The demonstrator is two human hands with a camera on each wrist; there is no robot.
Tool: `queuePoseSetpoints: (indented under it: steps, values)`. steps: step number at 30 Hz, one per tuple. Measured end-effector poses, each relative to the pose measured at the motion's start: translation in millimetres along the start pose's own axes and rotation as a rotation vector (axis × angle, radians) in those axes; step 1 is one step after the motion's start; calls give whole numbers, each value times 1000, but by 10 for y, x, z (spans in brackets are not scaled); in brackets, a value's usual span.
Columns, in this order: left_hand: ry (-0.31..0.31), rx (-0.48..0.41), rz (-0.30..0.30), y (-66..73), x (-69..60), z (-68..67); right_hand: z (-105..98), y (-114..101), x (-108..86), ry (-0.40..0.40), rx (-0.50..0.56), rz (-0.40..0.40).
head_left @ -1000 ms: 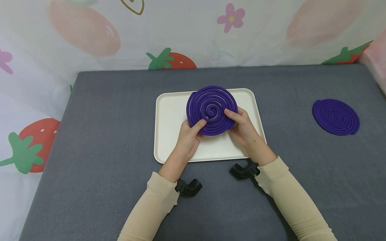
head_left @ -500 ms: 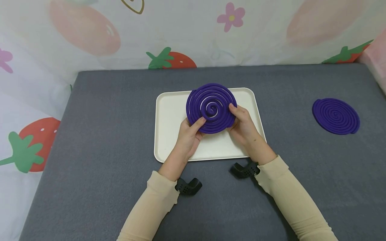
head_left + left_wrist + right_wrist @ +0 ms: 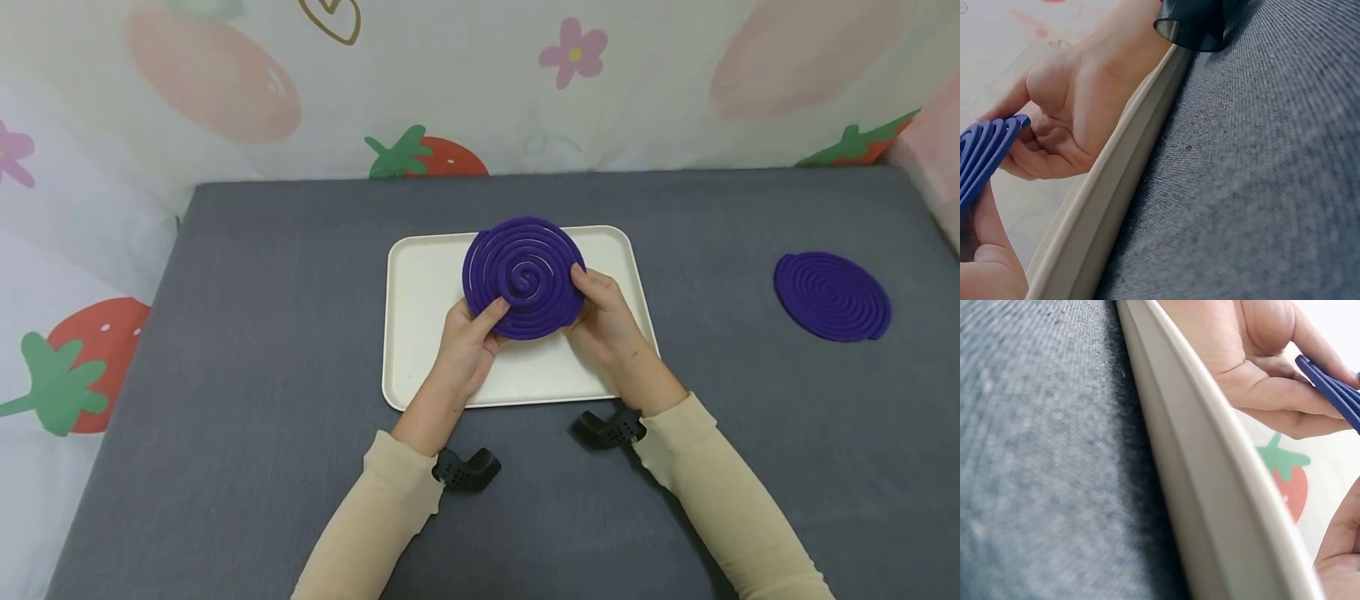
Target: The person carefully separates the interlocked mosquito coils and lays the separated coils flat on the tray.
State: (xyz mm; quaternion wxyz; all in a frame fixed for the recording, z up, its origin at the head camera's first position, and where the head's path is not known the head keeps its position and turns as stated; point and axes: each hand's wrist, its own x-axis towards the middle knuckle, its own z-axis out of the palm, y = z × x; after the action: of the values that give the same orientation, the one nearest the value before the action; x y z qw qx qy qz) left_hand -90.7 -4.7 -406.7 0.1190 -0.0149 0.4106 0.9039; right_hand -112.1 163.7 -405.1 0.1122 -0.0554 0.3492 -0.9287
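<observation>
A flat purple spiral trivet (image 3: 524, 242), made of coiled cord, is held over the white tray (image 3: 424, 333) in the head view. My left hand (image 3: 467, 342) grips its lower left edge, thumb on the front and fingers behind. At the right edge, my right hand (image 3: 609, 321) pinches it the same way. Narrow gaps show between the coils near the centre. Both wrist views catch only part of the trivet's rim, tilted and raised off the tray; the fingers behind it are mostly hidden in the head view.
A second purple spiral trivet (image 3: 832, 297) lies flat on the grey tablecloth (image 3: 247, 350) at the right. A printed curtain (image 3: 660, 92) hangs behind the table. Black wrist cameras (image 3: 467, 470) sit just in front of the tray's near edge.
My right thumb has slid from the trivet's face outward to its right edge. The gaps between the coils look narrower than half a second ago. My left hand keeps its hold.
</observation>
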Motion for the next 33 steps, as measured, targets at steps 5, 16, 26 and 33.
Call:
queuePoseSetpoints:
  steps: [5,16,26,33]
  values:
    - [34,1,7,-15,-10,-23,4,34,0,77,-136,-23]
    - [62,53,3,-19,8,-23,35,4,22,174,-193,-25]
    - [52,112,-32,-57,-11,-55,-4,21,-24,171,-154,26]
    - [23,79,-27,-22,4,-39,17,-5,19,174,-92,22]
